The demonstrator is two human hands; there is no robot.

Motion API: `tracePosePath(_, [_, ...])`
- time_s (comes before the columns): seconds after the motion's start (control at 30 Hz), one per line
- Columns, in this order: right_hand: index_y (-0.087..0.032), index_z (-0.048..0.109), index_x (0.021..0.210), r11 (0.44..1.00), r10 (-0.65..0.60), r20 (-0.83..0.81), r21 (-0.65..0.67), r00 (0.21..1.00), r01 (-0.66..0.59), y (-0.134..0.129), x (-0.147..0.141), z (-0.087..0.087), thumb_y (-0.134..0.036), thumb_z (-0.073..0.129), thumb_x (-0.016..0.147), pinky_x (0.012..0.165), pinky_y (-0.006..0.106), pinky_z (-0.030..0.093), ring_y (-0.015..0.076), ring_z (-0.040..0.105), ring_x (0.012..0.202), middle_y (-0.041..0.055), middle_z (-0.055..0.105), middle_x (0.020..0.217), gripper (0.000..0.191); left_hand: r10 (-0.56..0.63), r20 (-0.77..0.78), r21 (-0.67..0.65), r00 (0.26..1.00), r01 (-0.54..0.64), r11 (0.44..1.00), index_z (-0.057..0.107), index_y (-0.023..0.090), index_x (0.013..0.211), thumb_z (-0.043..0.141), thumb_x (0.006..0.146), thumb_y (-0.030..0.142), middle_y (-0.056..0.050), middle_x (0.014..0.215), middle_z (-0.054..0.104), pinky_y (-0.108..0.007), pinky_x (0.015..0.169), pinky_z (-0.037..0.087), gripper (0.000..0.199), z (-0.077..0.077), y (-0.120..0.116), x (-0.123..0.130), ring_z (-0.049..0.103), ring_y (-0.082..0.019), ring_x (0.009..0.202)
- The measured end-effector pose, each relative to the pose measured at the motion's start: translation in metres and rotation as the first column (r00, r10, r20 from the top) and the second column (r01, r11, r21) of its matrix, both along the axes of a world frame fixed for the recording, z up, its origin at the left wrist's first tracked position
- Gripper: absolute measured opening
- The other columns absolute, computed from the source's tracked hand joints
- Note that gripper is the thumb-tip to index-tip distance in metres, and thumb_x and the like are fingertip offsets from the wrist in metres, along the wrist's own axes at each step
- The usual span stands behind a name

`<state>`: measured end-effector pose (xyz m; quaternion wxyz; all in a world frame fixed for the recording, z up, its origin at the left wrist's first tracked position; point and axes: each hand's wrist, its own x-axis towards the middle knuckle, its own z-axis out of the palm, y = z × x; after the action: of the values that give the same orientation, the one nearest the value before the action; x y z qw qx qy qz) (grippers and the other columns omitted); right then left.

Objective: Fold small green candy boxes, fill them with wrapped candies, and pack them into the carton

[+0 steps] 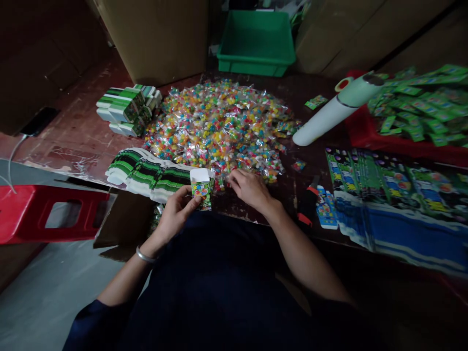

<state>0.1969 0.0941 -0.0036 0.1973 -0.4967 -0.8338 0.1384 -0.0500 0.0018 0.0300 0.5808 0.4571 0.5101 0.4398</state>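
Note:
My left hand (pixel 177 212) grips a small green candy box (pixel 202 194) near the table's front edge. The box stands upright with its white top flap raised. To its right, my right hand (pixel 250 189) reaches to the near edge of a big pile of candy packets (pixel 223 124), clear bags filled with colourful sweets. The fingers of that hand are bent together at the packets; whether one is between them is hidden. Beside my left hand lies a row of flattened green boxes (pixel 146 173).
Bundled flat boxes (pixel 126 109) sit left of the pile, a green bin (pixel 256 44) behind it. On the right are a white tumbler (pixel 329 117), a cutter (pixel 307 202), printed pouches (pixel 398 195) and a red tray (pixel 360 129) of green packets. A red stool (pixel 32 214) stands left.

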Motion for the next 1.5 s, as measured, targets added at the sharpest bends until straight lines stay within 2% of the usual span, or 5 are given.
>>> tracePosePath(0.33, [-0.024, 0.058, 0.085, 0.950, -0.285, -0.826, -0.310, 0.487, 0.031, -0.028, -0.028, 0.051, -0.048, 0.068, 0.096, 0.042, 0.025, 0.046, 0.0118, 0.062, 0.052, 0.0022, 0.073, 0.078, 0.028, -0.035, -0.396, 0.175, 0.917, 0.113, 0.978, 0.062, 0.020, 0.107, 0.072, 0.092, 0.033, -0.005, 0.091, 0.075, -0.028, 0.066, 0.052, 0.022, -0.014, 0.003, 0.032, 0.072, -0.021, 0.080])
tracePosePath(0.77, [-0.026, 0.065, 0.086, 0.933, -0.053, -0.568, 0.265, 0.821, 0.244, -0.051, -0.038, 0.044, -0.020, 0.065, 0.095, 0.098, 0.046, 0.058, 0.0269, 0.070, 0.108, 0.0092, 0.073, 0.107, 0.010, 0.085, -0.348, 0.316, 0.934, 0.031, 0.948, 0.059, 0.021, 0.108, 0.070, 0.093, 0.027, -0.006, 0.097, 0.073, -0.029, 0.072, 0.058, 0.021, -0.016, 0.000, 0.042, 0.074, -0.019, 0.082])
tracePosePath(1.0, [-0.027, 0.072, 0.117, 0.993, 0.074, -0.580, 0.115, 0.811, -0.008, -0.050, -0.017, 0.048, -0.026, 0.061, 0.101, 0.103, 0.044, 0.059, 0.0252, 0.071, 0.119, 0.0081, 0.075, 0.124, 0.019, 0.085, -0.172, 0.306, 0.981, -0.029, 0.952, 0.045, 0.026, 0.147, 0.074, 0.093, 0.028, -0.004, 0.103, 0.069, -0.030, 0.075, 0.062, 0.061, -0.008, -0.005, 0.035, 0.072, -0.017, 0.081])
tracePosePath(1.3, [-0.025, 0.067, 0.131, 0.992, -0.053, -0.760, -0.117, 0.648, -0.055, -0.069, -0.032, 0.020, -0.034, 0.072, 0.096, 0.080, 0.031, 0.066, 0.0196, 0.079, 0.093, 0.0086, 0.077, 0.123, 0.037, -0.059, 0.051, 0.221, 0.997, 0.046, 0.974, 0.061, 0.024, 0.130, 0.077, 0.092, 0.034, -0.003, 0.106, 0.064, -0.022, 0.070, 0.057, 0.042, -0.004, -0.003, 0.033, 0.065, -0.011, 0.078])
tracePosePath(1.5, [-0.023, 0.078, 0.091, 0.994, -0.083, -0.753, -0.109, 0.652, 0.002, -0.074, -0.033, 0.021, -0.031, 0.071, 0.096, 0.072, 0.029, 0.062, 0.0180, 0.076, 0.077, 0.0010, 0.078, 0.083, 0.012, -0.168, 0.148, 0.090, 0.975, 0.155, 0.984, 0.062, 0.019, 0.107, 0.085, 0.085, 0.035, -0.002, 0.103, 0.062, -0.017, 0.063, 0.048, 0.035, -0.003, -0.002, 0.032, 0.056, -0.007, 0.071])
